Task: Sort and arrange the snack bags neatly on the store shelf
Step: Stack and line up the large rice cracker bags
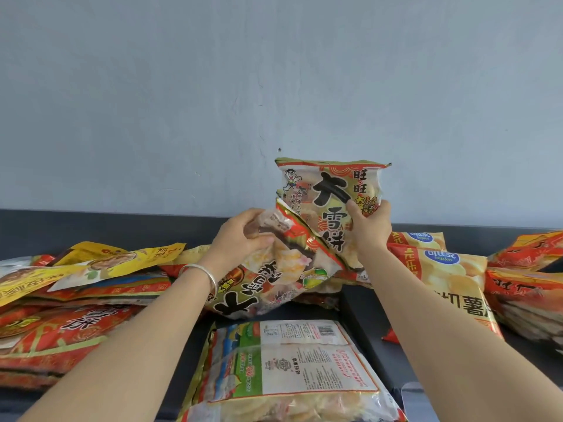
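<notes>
**Two bags in hand**

The right hand (370, 228) grips the upright bag (327, 190), thumb across its front. Overlapping that bag's lower left, a tilted bag (274, 278) is clutched by its end in the left hand (240, 236). Below the upright bag, a face-down bag (292, 360) lies on the shelf (362, 312).

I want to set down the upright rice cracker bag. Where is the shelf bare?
Bare shelf shows between the face-down bag and the potato chip bag, and in a strip along the back, behind the yellow bags. The left pile and the right stack are crowded.
</notes>
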